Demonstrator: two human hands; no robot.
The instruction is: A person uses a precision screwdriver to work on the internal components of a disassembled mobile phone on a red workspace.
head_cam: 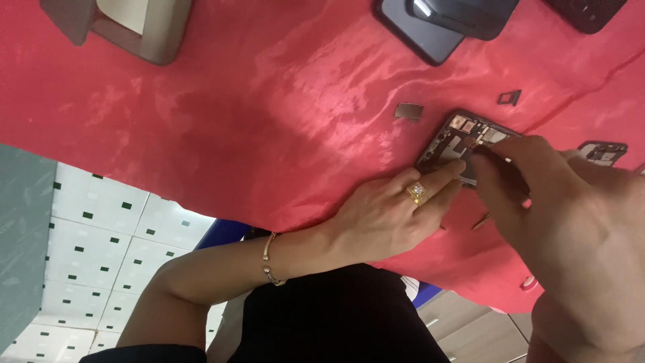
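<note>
On red cloth, two hands work one opened phone

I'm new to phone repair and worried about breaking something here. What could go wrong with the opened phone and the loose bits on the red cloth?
1. Both hands crowd the opened dark phone with its exposed circuit board; the right hand may slip and damage small components.
2. The small grey metal plate and small dark tray-shaped frame lie loose on the wrinkled red cloth and might get lost.
3. The left hand steadies the phone near the table edge; it might slide off.
</note>
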